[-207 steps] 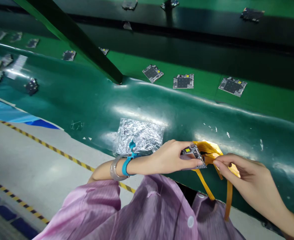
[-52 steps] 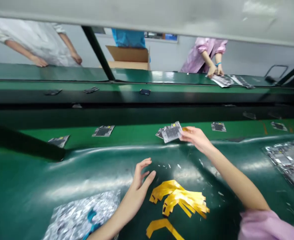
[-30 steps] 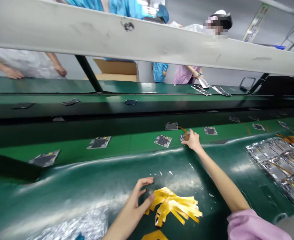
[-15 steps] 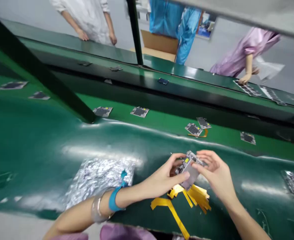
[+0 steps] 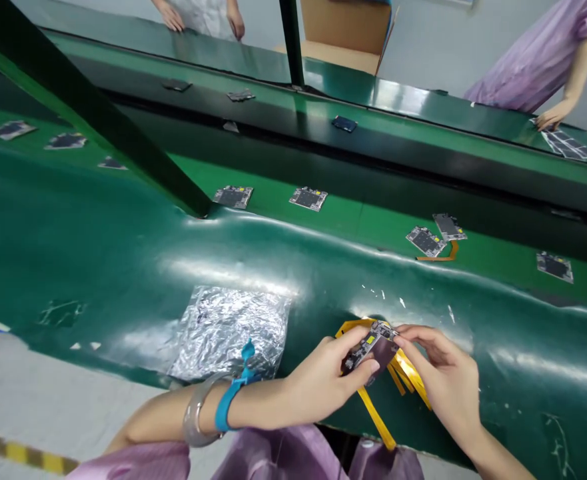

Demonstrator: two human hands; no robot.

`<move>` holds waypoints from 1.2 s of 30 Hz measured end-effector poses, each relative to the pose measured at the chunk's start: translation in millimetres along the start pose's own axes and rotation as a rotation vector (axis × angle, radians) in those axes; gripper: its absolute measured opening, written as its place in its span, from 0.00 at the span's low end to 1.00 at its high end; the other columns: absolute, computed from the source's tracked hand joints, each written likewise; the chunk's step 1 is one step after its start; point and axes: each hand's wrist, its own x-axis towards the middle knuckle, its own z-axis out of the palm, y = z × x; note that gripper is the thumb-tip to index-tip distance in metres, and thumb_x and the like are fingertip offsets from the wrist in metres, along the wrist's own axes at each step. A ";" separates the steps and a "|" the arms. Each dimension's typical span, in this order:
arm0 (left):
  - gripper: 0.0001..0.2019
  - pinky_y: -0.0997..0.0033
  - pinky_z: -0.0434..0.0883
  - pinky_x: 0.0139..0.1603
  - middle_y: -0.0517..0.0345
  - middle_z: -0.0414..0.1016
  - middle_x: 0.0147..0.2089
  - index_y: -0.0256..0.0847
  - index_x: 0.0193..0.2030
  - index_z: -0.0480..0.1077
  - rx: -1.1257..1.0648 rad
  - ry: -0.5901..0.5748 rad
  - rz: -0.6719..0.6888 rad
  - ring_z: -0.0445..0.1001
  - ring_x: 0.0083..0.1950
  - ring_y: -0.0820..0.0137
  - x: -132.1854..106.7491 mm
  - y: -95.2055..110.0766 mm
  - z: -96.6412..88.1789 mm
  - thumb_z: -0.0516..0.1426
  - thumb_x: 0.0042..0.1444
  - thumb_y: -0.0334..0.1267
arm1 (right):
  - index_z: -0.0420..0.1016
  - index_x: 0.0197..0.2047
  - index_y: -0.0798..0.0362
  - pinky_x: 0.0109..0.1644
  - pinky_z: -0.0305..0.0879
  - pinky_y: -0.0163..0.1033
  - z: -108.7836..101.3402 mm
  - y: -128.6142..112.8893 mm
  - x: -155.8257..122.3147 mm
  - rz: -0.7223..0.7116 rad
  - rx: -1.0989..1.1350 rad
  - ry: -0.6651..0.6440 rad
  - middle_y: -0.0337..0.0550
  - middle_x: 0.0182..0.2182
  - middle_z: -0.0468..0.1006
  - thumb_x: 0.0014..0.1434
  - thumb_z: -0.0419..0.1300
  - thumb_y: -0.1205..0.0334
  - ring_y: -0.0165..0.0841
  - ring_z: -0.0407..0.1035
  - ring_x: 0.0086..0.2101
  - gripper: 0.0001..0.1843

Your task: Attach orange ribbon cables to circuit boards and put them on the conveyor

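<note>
A small circuit board (image 5: pixel 384 352) with a dark flat face and a yellow patch is held tilted above the green mat. My left hand (image 5: pixel 318 377) grips it between thumb and fingers along its left side. At its upper right corner my right hand (image 5: pixel 446 377) is closed, thumb and fingertips pinching the edge. Whether a smaller piece is in that pinch is hidden. Just beneath the hands lie several yellow-orange flex strips (image 5: pixel 410 379), partly covered by the board. A crinkled silver bag (image 5: pixel 236 323) lies left of them, beside my left forearm.
Several circuit boards (image 5: pixel 309 199) lie along the green belt (image 5: pixel 363 223) beyond the mat; one pair has an orange strip (image 5: pixel 440 258) beside it. A slanted green post (image 5: pixel 118 140) stands at left. Across the line, a co-worker's hand (image 5: pixel 556 115) touches dark sheets.
The view has shifted, so the belt sits higher and further right. Both hands still hold the board, now over the yellow strips; the right fingers have drawn closer together at its corner.
</note>
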 end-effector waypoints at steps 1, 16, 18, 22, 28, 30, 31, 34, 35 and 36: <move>0.12 0.74 0.59 0.27 0.63 0.70 0.30 0.39 0.51 0.70 0.010 0.002 -0.008 0.59 0.27 0.76 -1.1 0.0 -0.1 0.54 0.67 0.43 | 0.80 0.37 0.49 0.48 0.77 0.43 0.6 -0.3 -0.3 -0.018 -0.033 -0.013 0.44 0.39 0.85 0.62 0.68 0.58 0.40 0.80 0.40 0.05; 0.20 0.68 0.72 0.37 0.60 0.71 0.28 0.39 0.33 0.67 -0.668 0.274 -0.255 0.73 0.31 0.71 8.4 -18.4 -38.9 0.64 0.57 0.54 | 0.75 0.48 0.48 0.52 0.69 0.48 7.5 16.5 22.7 -0.352 -0.381 -0.171 0.46 0.46 0.79 0.69 0.61 0.64 0.40 0.73 0.47 0.06; 0.21 0.71 0.69 0.32 0.64 0.67 0.24 0.40 0.31 0.64 -0.641 0.321 -0.263 0.70 0.27 0.74 5.9 -19.2 -44.7 0.65 0.56 0.54 | 0.75 0.48 0.49 0.51 0.69 0.49 11.2 21.6 28.3 -0.386 -0.448 -0.284 0.47 0.45 0.79 0.69 0.61 0.62 0.42 0.72 0.46 0.06; 0.21 0.73 0.65 0.28 0.65 0.68 0.24 0.40 0.33 0.65 -0.576 0.388 -0.283 0.69 0.26 0.75 0.3 -19.8 -45.7 0.66 0.54 0.54 | 0.74 0.47 0.49 0.49 0.68 0.50 23.7 27.0 35.0 -0.380 -0.511 -0.469 0.48 0.44 0.78 0.69 0.61 0.59 0.44 0.71 0.45 0.06; 0.21 0.71 0.69 0.32 0.59 0.75 0.29 0.39 0.36 0.66 -0.513 0.345 -0.246 0.75 0.31 0.70 -3.3 -27.9 -42.6 0.64 0.57 0.56 | 0.72 0.36 0.51 0.48 0.59 0.48 33.0 27.2 41.4 -0.328 -0.617 -0.629 0.42 0.37 0.78 0.67 0.62 0.69 0.41 0.70 0.42 0.07; 0.20 0.70 0.70 0.35 0.58 0.76 0.31 0.39 0.38 0.67 -0.494 0.332 -0.222 0.76 0.33 0.70 -2.9 -30.0 -42.1 0.64 0.57 0.55 | 0.72 0.36 0.51 0.49 0.57 0.48 33.7 25.4 42.0 -0.314 -0.622 -0.626 0.40 0.37 0.78 0.66 0.62 0.71 0.40 0.71 0.41 0.07; 0.20 0.70 0.70 0.35 0.58 0.76 0.32 0.39 0.38 0.67 -0.480 0.323 -0.214 0.76 0.33 0.69 -2.5 -30.3 -41.9 0.64 0.57 0.55 | 0.72 0.37 0.51 0.49 0.56 0.48 33.9 24.4 42.0 -0.308 -0.626 -0.620 0.39 0.36 0.78 0.66 0.62 0.71 0.39 0.71 0.40 0.07; 0.20 0.70 0.70 0.35 0.58 0.76 0.32 0.39 0.39 0.67 -0.431 0.285 -0.199 0.76 0.33 0.69 -1.3 -28.2 -41.7 0.63 0.59 0.55 | 0.73 0.40 0.51 0.49 0.55 0.49 34.0 21.5 42.8 -0.289 -0.635 -0.606 0.38 0.34 0.79 0.66 0.60 0.73 0.38 0.72 0.38 0.07; 0.19 0.70 0.70 0.35 0.59 0.76 0.32 0.39 0.38 0.67 -0.421 0.275 -0.192 0.76 0.34 0.70 -0.9 -26.9 -41.6 0.62 0.60 0.55 | 0.73 0.40 0.51 0.49 0.55 0.49 33.7 20.6 43.8 -0.285 -0.634 -0.606 0.38 0.34 0.79 0.66 0.60 0.73 0.38 0.72 0.37 0.07; 0.19 0.70 0.69 0.36 0.59 0.76 0.32 0.39 0.38 0.67 -0.412 0.268 -0.185 0.75 0.34 0.70 -0.6 -25.6 -41.6 0.61 0.60 0.55 | 0.74 0.39 0.50 0.49 0.55 0.49 33.3 19.7 45.2 -0.283 -0.634 -0.608 0.38 0.34 0.79 0.66 0.59 0.73 0.38 0.72 0.38 0.07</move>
